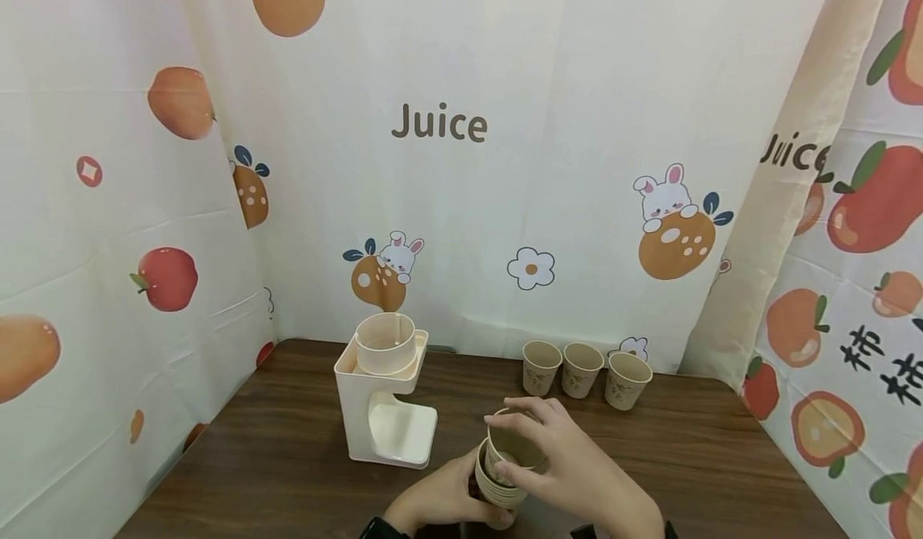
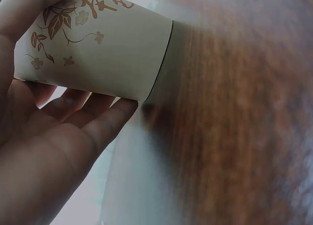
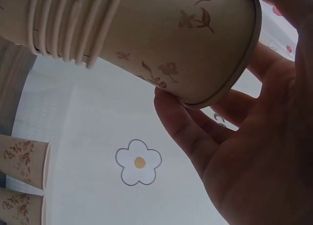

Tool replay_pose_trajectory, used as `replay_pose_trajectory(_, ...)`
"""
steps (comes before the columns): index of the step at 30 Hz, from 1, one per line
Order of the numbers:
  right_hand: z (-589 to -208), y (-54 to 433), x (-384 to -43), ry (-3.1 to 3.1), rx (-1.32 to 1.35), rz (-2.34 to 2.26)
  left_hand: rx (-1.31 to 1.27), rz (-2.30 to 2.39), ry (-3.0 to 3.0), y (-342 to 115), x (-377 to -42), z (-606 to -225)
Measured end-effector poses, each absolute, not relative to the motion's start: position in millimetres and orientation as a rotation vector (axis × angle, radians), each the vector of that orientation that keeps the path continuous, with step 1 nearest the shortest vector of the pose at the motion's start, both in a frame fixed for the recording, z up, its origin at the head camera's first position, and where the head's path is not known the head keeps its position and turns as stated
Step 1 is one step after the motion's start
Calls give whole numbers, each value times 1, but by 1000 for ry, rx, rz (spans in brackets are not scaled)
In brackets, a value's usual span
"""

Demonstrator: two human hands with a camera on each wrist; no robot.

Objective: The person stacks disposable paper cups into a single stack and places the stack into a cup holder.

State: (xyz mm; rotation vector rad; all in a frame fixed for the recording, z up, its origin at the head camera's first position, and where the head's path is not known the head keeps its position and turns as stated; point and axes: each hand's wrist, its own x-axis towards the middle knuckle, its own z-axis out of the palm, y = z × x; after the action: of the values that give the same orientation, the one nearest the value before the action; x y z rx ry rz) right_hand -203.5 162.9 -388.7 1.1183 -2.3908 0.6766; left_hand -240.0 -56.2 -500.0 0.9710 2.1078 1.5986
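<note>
A stack of beige paper cups (image 1: pixel 496 492) stands low in front of me, tilted a little. My left hand (image 1: pixel 449 494) grips the stack from its left side. In the left wrist view its fingers and thumb curl round the lower cup (image 2: pixel 102 49), which has brown flower prints. The top paper cup (image 3: pixel 181 49) sits partly raised out of the stack, its lower part still inside the rims (image 3: pixel 73 29). My right hand (image 1: pixel 558 457) holds this top cup by its rim, fingers on the far side and thumb on the near side.
A cream stand (image 1: pixel 353 411) with a round container (image 1: pixel 385 348) on top and a flat base is left of my hands. Three upright paper cups (image 1: pixel 579 372) stand in a row at the back right of the dark wooden table (image 1: pixel 288 443). A fruit-printed curtain (image 1: pixel 447 203) hangs behind.
</note>
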Motion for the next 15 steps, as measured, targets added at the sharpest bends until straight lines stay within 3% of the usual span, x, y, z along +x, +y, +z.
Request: replay_pose_trajectory(15,-403,157,-213,-2603,1187,781,925,1585,2051,-57,-243,-501)
